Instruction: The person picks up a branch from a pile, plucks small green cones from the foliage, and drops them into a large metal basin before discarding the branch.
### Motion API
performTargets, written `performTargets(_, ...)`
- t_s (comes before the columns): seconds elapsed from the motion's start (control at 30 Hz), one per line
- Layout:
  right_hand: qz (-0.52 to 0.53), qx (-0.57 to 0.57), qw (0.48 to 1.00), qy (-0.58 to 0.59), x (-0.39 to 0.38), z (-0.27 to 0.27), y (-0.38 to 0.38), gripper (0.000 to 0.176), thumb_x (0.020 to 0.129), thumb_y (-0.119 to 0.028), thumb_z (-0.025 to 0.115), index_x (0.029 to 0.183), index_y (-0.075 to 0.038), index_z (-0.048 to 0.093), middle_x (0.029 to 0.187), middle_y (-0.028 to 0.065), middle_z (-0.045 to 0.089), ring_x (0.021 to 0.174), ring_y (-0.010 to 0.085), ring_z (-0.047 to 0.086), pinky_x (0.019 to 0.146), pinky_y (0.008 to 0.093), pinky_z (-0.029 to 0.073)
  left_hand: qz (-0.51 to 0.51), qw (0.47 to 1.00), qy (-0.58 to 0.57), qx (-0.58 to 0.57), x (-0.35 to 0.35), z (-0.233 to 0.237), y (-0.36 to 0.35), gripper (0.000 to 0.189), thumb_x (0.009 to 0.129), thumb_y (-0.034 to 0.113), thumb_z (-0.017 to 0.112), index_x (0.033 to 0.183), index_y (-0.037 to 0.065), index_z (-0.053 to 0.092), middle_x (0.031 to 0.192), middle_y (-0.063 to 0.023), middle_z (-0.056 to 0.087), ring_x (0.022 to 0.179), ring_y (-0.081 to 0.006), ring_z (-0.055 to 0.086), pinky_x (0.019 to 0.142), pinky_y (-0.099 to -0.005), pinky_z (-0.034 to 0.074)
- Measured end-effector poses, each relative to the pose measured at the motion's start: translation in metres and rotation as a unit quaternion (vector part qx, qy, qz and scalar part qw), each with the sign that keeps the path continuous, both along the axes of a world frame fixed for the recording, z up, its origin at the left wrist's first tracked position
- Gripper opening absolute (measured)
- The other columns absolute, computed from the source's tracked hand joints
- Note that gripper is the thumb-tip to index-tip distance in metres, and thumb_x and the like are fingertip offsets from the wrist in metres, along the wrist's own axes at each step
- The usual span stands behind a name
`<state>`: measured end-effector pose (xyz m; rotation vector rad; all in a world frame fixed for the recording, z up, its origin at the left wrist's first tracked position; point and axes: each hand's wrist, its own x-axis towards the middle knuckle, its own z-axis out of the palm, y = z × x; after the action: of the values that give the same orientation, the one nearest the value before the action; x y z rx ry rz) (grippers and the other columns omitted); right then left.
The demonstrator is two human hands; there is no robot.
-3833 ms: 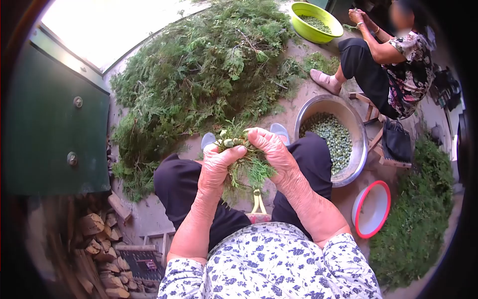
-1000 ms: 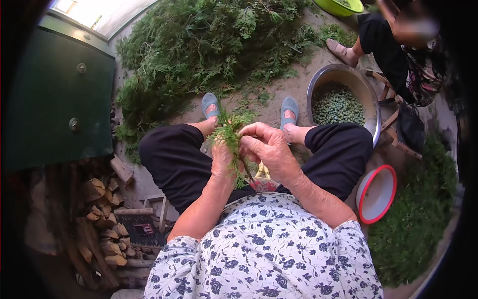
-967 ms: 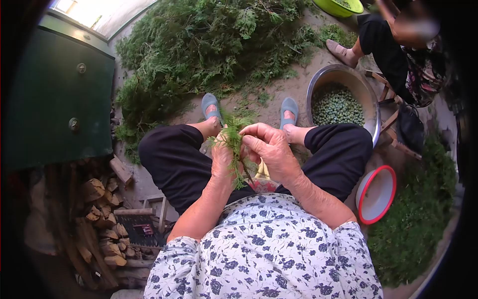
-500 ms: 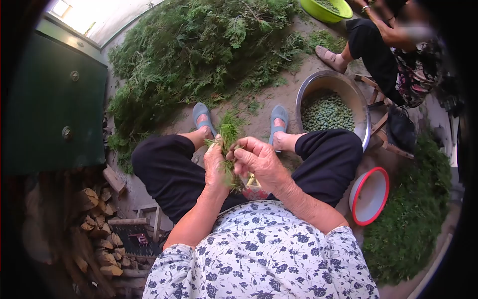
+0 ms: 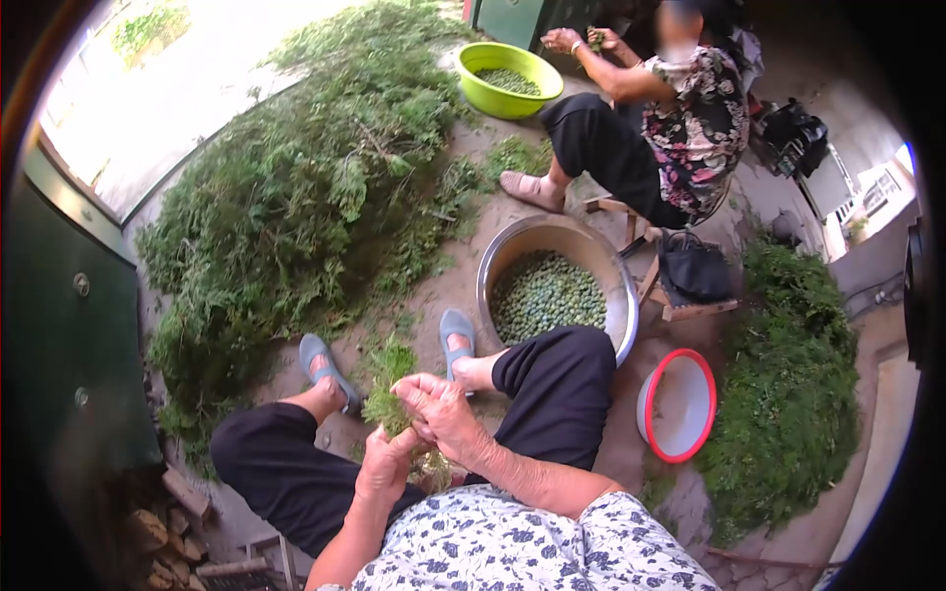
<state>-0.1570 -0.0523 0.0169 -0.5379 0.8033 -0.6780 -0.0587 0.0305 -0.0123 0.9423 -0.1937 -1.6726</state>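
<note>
Between my knees, a small green leafy sprig [image 5: 391, 386] stands upright in my left hand [image 5: 382, 461], whose fingers are closed round its lower part. My right hand [image 5: 441, 414] touches the sprig from the right with its fingers pinched together; whatever is between them is too small to make out. Just beyond my right knee, a large metal basin [image 5: 623, 295] holds small green round cones or berries [image 5: 548, 298]. A big heap of green branches [image 5: 296, 207] lies ahead and to the left.
A co-worker [image 5: 690, 128] sits at the upper right, hands raised, near a lime-green basin [image 5: 483, 97] with green pieces. A red-rimmed white basin [image 5: 680, 406] stands right, beside a second greenery pile [image 5: 778, 414]. Firewood [image 5: 163, 542] lies lower left; a green door [image 5: 74, 335] is left.
The view has swung up and to the right, showing more of the co-worker and the lime-green basin. My hands stay together at the sprig, with my right fingers now nearer its leafy part.
</note>
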Motion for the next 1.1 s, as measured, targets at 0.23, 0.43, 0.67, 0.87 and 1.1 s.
performTargets(0.23,-0.082,-0.202,0.968,0.127,-0.043,0.0,-0.043,0.017,0.088,-0.01,0.055,0.101,0.0,0.059,0.078,0.004,0.061,0.059,0.0075,0.057,0.049,0.0184,0.044,0.12,0.991,-0.023,0.055,0.006,-0.01,-0.006,0.019,0.08,0.006,0.064,0.097,0.003,0.057,0.083,-0.0062,0.062,0.076,-0.0184,0.061,0.069,-0.0319,0.049)
performTargets(0.43,-0.311,-0.409,0.724,0.461,-0.139,0.017,-0.12,0.033,0.079,-0.001,0.058,0.111,0.001,0.053,0.096,0.0108,0.053,0.083,0.0174,0.059,0.064,0.0269,0.049,0.203,0.977,-0.047,0.045,0.035,-0.017,-0.017,0.02,0.082,0.008,0.063,0.1,0.006,0.054,0.09,-0.0028,0.06,0.08,-0.0175,0.06,0.076,-0.0295,0.045)
performTargets(0.67,-0.112,-0.487,0.751,0.432,-0.121,0.03,-0.1,0.021,0.08,-0.003,0.059,0.101,0.001,0.06,0.095,0.0125,0.062,0.084,0.0196,0.061,0.074,0.0281,0.048,0.211,0.977,0.016,0.038,0.035,0.007,-0.053,0.038,0.085,0.009,0.059,0.12,0.013,0.044,0.103,-0.0042,0.057,0.09,-0.0198,0.058,0.073,-0.0394,0.049)
performTargets(0.87,0.046,-0.327,0.913,0.238,-0.066,0.011,-0.065,0.024,0.089,-0.012,0.055,0.107,0.004,0.058,0.086,0.006,0.063,0.079,0.0119,0.061,0.072,0.0239,0.049,0.266,0.963,0.024,0.047,0.04,-0.009,-0.074,0.024,0.08,0.007,0.066,0.102,0.007,0.056,0.093,-0.0029,0.062,0.086,-0.0194,0.062,0.079,-0.0337,0.044)
performTargets(1.1,0.142,-0.339,0.886,0.283,-0.039,0.011,-0.048,0.016,0.085,-0.013,0.059,0.094,-0.001,0.063,0.066,0.0078,0.058,0.06,0.0128,0.053,0.06,0.0246,0.043,0.227,0.974,-0.014,0.016,0.023,0.002,-0.076,0.016,0.085,0.014,0.062,0.097,0.006,0.056,0.086,-0.0105,0.065,0.074,-0.0162,0.061,0.059,-0.0305,0.052)
